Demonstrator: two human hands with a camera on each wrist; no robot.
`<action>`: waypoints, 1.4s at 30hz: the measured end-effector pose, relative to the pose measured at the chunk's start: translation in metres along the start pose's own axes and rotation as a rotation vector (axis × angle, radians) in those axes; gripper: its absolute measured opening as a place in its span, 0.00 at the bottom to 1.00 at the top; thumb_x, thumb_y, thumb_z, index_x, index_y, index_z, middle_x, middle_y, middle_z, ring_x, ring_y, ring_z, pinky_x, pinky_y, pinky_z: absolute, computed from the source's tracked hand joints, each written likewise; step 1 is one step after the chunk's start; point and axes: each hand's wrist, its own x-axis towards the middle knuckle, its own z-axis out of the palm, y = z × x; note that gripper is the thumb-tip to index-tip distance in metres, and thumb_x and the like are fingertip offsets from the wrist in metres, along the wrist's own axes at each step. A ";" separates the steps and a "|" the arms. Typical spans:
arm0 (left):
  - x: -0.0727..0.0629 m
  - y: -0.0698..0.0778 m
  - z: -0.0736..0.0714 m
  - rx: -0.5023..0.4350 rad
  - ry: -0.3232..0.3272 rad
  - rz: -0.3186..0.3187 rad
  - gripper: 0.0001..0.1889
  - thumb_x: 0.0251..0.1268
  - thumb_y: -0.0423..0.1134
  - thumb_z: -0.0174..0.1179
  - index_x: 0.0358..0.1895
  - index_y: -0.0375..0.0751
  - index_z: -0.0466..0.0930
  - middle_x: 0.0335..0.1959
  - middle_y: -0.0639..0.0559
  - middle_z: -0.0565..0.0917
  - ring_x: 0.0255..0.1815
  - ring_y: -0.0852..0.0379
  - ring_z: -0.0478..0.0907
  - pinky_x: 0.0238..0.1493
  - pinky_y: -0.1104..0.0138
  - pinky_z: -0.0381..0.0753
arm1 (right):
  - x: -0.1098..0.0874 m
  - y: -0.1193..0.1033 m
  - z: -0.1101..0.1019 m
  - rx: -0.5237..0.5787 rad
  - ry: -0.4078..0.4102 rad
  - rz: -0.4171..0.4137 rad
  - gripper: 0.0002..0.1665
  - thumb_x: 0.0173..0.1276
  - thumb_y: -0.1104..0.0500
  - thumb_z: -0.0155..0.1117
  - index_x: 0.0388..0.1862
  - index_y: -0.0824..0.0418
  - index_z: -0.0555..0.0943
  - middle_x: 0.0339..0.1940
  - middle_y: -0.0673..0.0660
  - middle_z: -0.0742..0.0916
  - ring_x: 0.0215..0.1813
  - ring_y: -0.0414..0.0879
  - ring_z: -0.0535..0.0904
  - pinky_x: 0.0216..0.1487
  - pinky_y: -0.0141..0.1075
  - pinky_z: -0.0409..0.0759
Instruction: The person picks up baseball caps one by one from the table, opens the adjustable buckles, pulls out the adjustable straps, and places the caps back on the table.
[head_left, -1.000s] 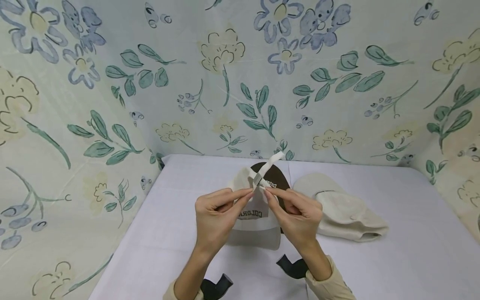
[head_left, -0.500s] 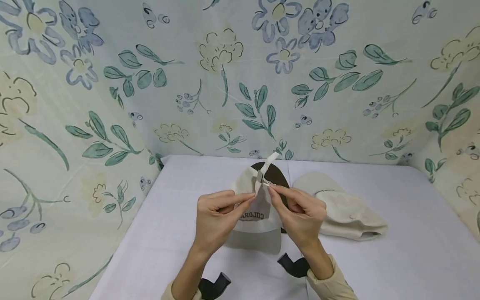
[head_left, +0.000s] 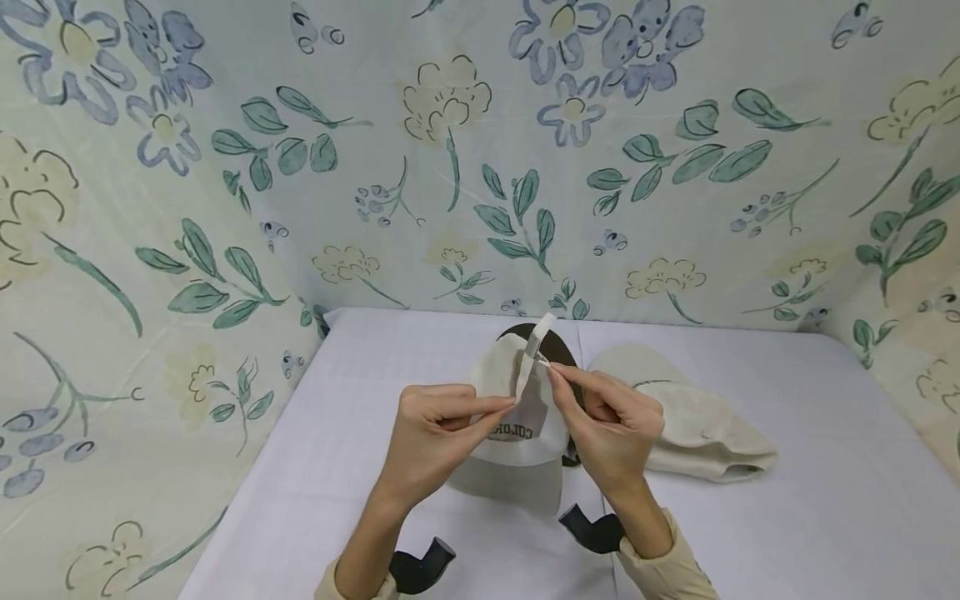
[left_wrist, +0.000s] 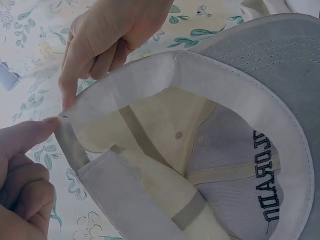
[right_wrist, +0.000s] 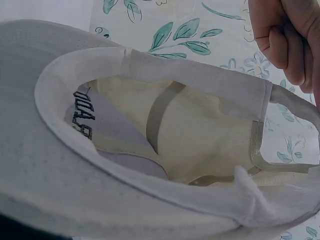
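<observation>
A cream baseball cap point(head_left: 517, 450) hangs between my hands, brim toward me and its opening facing me. Dark lettering reading "COLORADO" in part shows reversed inside the crown. With thumb and forefinger my left hand point(head_left: 442, 437) pinches the back strap point(head_left: 523, 379). My right hand point(head_left: 615, 425) pinches the cap's back edge beside the metal buckle point(head_left: 533, 345); a loose strap end sticks up above it. In the left wrist view, the left hand point(left_wrist: 25, 185) and right hand point(left_wrist: 112, 40) meet close together at the strap. The right wrist view shows only the left hand point(right_wrist: 287, 45).
Behind the held cap lies a dark brown cap point(head_left: 564, 350), mostly hidden. To the right a cream cap point(head_left: 701, 425) lies folded on the white tablecloth point(head_left: 337, 433). Floral curtains point(head_left: 450, 233) enclose the table's back and sides.
My hands have moved slightly apart, the left one lower and the right one rightward. More strap shows between the left fingertips and the buckle, and the loose end reaches less high.
</observation>
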 end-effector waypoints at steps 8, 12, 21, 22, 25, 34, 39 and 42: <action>0.000 0.001 -0.002 -0.003 -0.021 -0.010 0.06 0.57 0.21 0.72 0.38 0.29 0.92 0.10 0.53 0.64 0.16 0.72 0.53 0.15 0.76 0.55 | 0.001 0.000 -0.002 0.007 0.005 0.043 0.06 0.50 0.80 0.74 0.30 0.76 0.89 0.10 0.48 0.60 0.16 0.35 0.51 0.20 0.23 0.50; 0.000 0.001 -0.005 -0.001 -0.039 -0.026 0.07 0.56 0.20 0.72 0.38 0.30 0.92 0.10 0.54 0.62 0.17 0.72 0.52 0.15 0.76 0.54 | 0.001 0.001 -0.003 0.006 0.007 0.066 0.08 0.50 0.81 0.74 0.30 0.76 0.89 0.10 0.48 0.59 0.17 0.35 0.51 0.20 0.23 0.51; 0.000 0.000 -0.016 0.010 -0.133 0.019 0.06 0.57 0.21 0.72 0.37 0.30 0.92 0.10 0.54 0.59 0.18 0.71 0.51 0.18 0.77 0.54 | 0.003 0.001 -0.004 0.019 0.011 0.104 0.09 0.49 0.82 0.74 0.30 0.76 0.89 0.11 0.48 0.59 0.18 0.36 0.51 0.20 0.24 0.50; 0.000 0.000 -0.017 0.009 -0.145 0.018 0.07 0.57 0.21 0.72 0.37 0.30 0.92 0.10 0.54 0.59 0.18 0.72 0.51 0.19 0.77 0.54 | 0.003 0.001 -0.004 0.020 0.011 0.109 0.09 0.49 0.82 0.74 0.30 0.76 0.89 0.11 0.48 0.59 0.18 0.36 0.51 0.21 0.24 0.50; -0.001 -0.001 -0.020 0.009 -0.187 0.000 0.07 0.57 0.20 0.71 0.38 0.31 0.92 0.11 0.54 0.59 0.19 0.73 0.51 0.19 0.78 0.55 | 0.003 0.000 -0.004 0.026 0.010 0.122 0.09 0.50 0.82 0.73 0.31 0.76 0.89 0.11 0.48 0.59 0.18 0.35 0.51 0.20 0.23 0.50; -0.001 0.002 -0.023 0.010 -0.297 -0.107 0.09 0.57 0.22 0.72 0.38 0.37 0.94 0.11 0.56 0.65 0.18 0.74 0.51 0.21 0.79 0.55 | 0.003 0.000 -0.003 0.026 0.013 0.155 0.09 0.51 0.83 0.73 0.31 0.75 0.89 0.10 0.47 0.59 0.17 0.35 0.51 0.19 0.23 0.50; -0.002 0.002 -0.026 0.004 -0.353 -0.120 0.08 0.57 0.23 0.73 0.37 0.37 0.94 0.11 0.57 0.64 0.18 0.74 0.52 0.21 0.79 0.55 | 0.003 0.000 -0.003 0.030 0.014 0.168 0.09 0.51 0.83 0.73 0.31 0.75 0.89 0.10 0.47 0.59 0.17 0.35 0.50 0.19 0.23 0.50; -0.002 0.001 -0.028 -0.008 -0.386 -0.131 0.07 0.56 0.24 0.74 0.37 0.37 0.94 0.11 0.56 0.65 0.18 0.74 0.54 0.20 0.79 0.57 | 0.003 0.000 -0.003 0.025 0.019 0.171 0.09 0.51 0.82 0.73 0.31 0.75 0.89 0.10 0.47 0.60 0.17 0.35 0.50 0.19 0.24 0.50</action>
